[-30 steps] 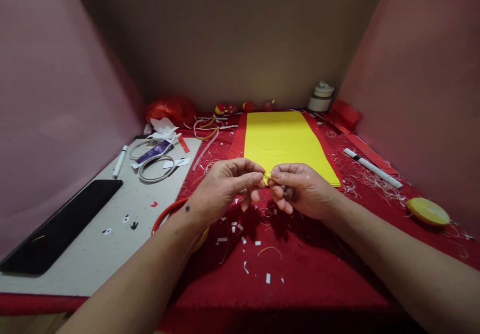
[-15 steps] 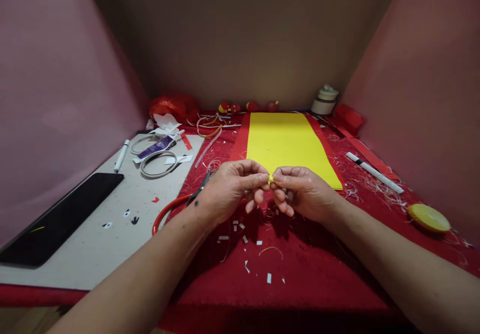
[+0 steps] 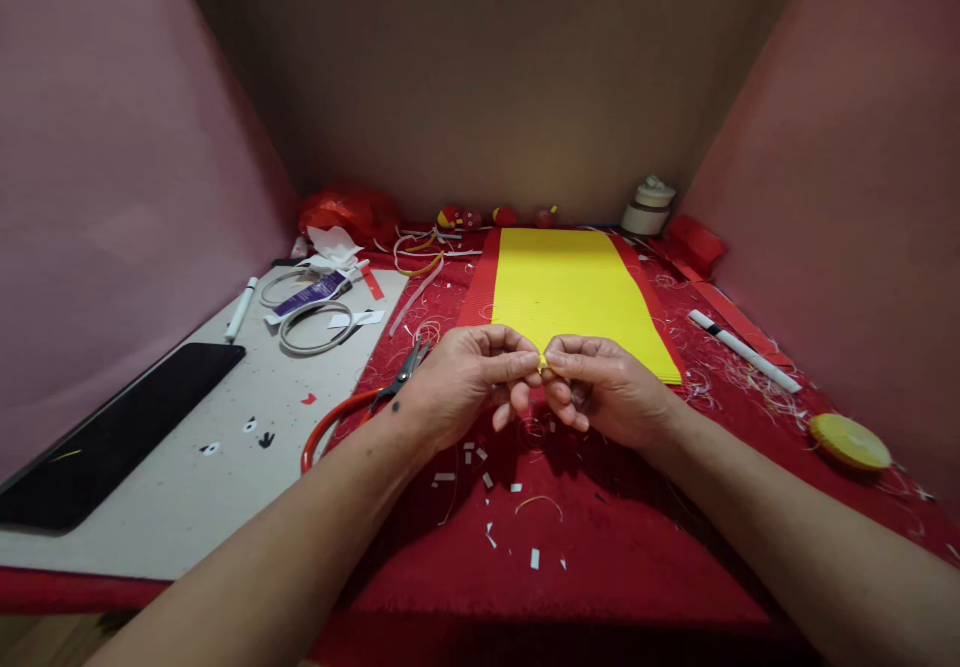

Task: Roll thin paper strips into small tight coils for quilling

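Note:
A tiny yellow piece of paper (image 3: 542,361) is pinched between both hands, thumb and forefinger on each side; its exact shape is too small to make out. My left hand (image 3: 480,377) grips it from the left, my right hand (image 3: 600,377) from the right, their lower fingers loosely curled. Behind and below the fingertips lies a stack of yellow corrugated paper (image 3: 570,287) on red sheets (image 3: 480,282). Orange-handled scissors (image 3: 401,377) rest beside my left wrist, partly hidden by my forearm.
On the grey board (image 3: 172,507) at left are a black phone-like slab (image 3: 127,437), white marker (image 3: 241,309) and rolled strip rings (image 3: 315,328). A yellow disc (image 3: 850,441) and another marker (image 3: 744,351) lie right. Paper scraps litter the red cloth (image 3: 600,567). Small red-and-yellow figures (image 3: 471,218) stand at the back.
Both hands keep the same pinch on the small yellow paper piece. The view has shifted very slightly; otherwise nothing has visibly moved.

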A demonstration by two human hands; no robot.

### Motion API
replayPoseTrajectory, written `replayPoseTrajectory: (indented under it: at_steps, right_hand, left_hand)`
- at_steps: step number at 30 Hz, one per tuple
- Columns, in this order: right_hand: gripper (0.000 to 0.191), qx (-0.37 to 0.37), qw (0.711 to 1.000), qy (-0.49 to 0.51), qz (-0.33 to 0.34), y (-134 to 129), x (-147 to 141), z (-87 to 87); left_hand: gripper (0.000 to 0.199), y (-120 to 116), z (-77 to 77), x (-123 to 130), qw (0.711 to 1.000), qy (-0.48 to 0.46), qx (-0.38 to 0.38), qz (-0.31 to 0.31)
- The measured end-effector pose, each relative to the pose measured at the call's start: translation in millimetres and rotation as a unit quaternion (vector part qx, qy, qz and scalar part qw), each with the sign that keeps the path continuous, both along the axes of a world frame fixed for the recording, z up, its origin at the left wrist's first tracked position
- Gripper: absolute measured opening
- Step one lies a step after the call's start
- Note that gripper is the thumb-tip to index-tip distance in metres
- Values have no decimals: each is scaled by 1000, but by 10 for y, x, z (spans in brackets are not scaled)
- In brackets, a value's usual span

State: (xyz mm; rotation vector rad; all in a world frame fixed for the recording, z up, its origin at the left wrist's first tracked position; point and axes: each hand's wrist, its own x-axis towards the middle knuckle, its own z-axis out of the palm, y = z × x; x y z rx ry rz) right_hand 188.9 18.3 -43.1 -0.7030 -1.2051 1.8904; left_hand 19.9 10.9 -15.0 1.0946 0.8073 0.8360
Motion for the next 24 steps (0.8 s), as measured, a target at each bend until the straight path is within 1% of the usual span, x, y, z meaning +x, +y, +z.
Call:
replayPoseTrajectory:
  at_steps: [7, 12, 17, 24]
  right_hand:
    - [18, -18, 1000, 24, 10, 21, -3, -8]
    - [18, -13, 999, 32, 18, 19, -18, 3]
    - [18, -13, 999, 36, 21, 8, -35, 15]
    - [19, -8, 999, 42, 10, 7, -45, -10]
  left_hand:
    - [13, 0, 4, 3, 999, -32, -25, -25]
    - [14, 9, -11, -4, 998, -41, -34, -42]
    - [13, 12, -31, 7, 998, -46, -41, -30]
    - [14, 6, -39, 25, 998, -49, -42, -20]
